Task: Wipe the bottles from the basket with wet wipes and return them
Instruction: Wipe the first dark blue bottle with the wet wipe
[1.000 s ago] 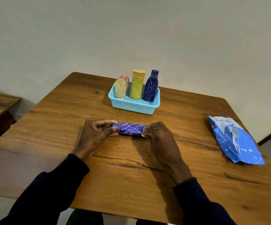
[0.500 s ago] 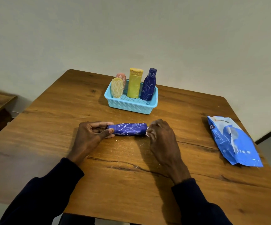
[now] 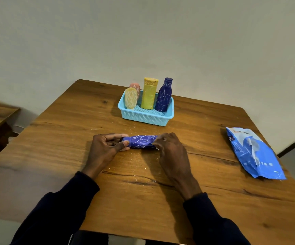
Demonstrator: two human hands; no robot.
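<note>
In the head view, the only one I had, I judged the job to be in its early part: one patterned blue bottle (image 3: 143, 142) was out of the basket (image 3: 144, 119) and lay on the bench (image 3: 63, 138) just in front of it, between the two hands. Four others stood in the basket: a pale oval bottle (image 3: 130, 98), a pink bottle (image 3: 136, 86) behind it, a tall yellow bottle (image 3: 149, 94) and an upright blue bottle (image 3: 163, 97). White scribbles showed on all of them, so I could not tell whether any had been wiped. The left hand (image 3: 106, 147) had its fingers (image 3: 125, 143) curled round the bottle's left end, thumb and forefinger pinching it. The right hand (image 3: 170, 147) had its fingers (image 3: 156, 143) curled over the right end, and a scrap of white (image 3: 158, 148) showed under them; I took it for the wet wipe, though too little was in view to be sure. The bottle lay on its side, its long axis running left to right across the bench, roughly parallel to the basket's near wall. Its narrower end seemed to point toward the left hand, and the other end was hidden under the right. The wipes pack (image 3: 254, 152) lay well apart at the right. By my reckoning this bottle wanted finishing and returning, then the rest
</note>
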